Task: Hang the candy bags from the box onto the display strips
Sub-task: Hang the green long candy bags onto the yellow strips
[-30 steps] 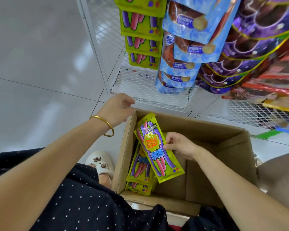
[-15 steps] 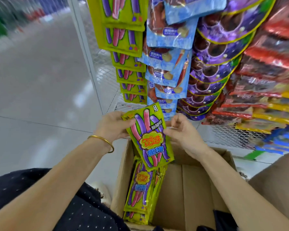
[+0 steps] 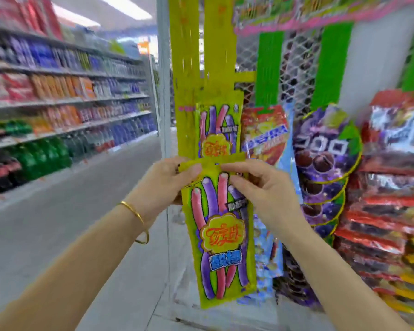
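While both hands, left hand [image 3: 167,185] and right hand [image 3: 261,194], pinch the top edge of the yellow-green candy bag [image 3: 221,235] just under the yellow display strip [image 3: 201,68], we judge it not yet hooked (box out of view, remaining count unknown), one matching bag [image 3: 216,130] already hung above.

Both arms are raised forward, forearms converging. Left hand [image 3: 164,185] is curled, thumb laid across the front of the candy bag [image 3: 221,237] near its top edge. Right hand [image 3: 261,189] is pinched on the same top edge, fingers bent.
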Available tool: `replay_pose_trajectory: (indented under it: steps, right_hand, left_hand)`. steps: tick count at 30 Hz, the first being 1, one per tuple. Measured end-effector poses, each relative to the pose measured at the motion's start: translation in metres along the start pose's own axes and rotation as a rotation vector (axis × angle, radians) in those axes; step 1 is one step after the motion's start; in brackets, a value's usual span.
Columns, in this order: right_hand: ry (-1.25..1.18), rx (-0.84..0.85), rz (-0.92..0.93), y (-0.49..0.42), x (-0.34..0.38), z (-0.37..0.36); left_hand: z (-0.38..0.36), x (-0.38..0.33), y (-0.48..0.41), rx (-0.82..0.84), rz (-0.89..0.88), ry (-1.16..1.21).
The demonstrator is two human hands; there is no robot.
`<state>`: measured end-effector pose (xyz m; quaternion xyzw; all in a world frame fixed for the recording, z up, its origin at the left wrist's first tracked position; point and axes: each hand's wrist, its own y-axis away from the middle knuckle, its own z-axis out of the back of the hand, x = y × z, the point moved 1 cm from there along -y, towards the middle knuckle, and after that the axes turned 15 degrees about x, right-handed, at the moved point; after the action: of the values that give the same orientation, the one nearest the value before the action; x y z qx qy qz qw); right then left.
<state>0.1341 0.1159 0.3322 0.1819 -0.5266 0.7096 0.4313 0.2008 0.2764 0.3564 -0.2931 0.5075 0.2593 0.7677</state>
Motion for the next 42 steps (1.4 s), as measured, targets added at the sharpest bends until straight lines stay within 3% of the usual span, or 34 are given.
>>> replay_pose_trajectory:
  steps: [5,13,20,25,31,42]
  right_hand:
    - [0.108,-0.046,0.081,-0.058,0.04,0.034]
    - [0.163,-0.243,0.104,-0.132,0.064,0.065]
    - [0.199,-0.286,-0.088,-0.15,0.039,0.069]
    - [0.234,-0.328,-0.028,-0.163,0.035,0.065]
    - [0.388,-0.363,0.014,-0.184,0.039,0.063]
    - [0.525,-0.343,0.019,-0.191,0.034,0.064]
  left_hand:
    - [0.03,-0.059,-0.039,-0.028,-0.114,-0.078]
    - [0.068,-0.131,-0.126,-0.283,-0.331,-0.126]
    - [0.074,-0.122,-0.174,-0.256,-0.266,-0.057]
    - [0.077,-0.127,-0.181,-0.194,-0.175,0.106]
    - [0.08,-0.117,-0.19,-0.235,-0.214,0.006]
    - [0.083,-0.115,-0.202,-0.197,-0.178,0.225]
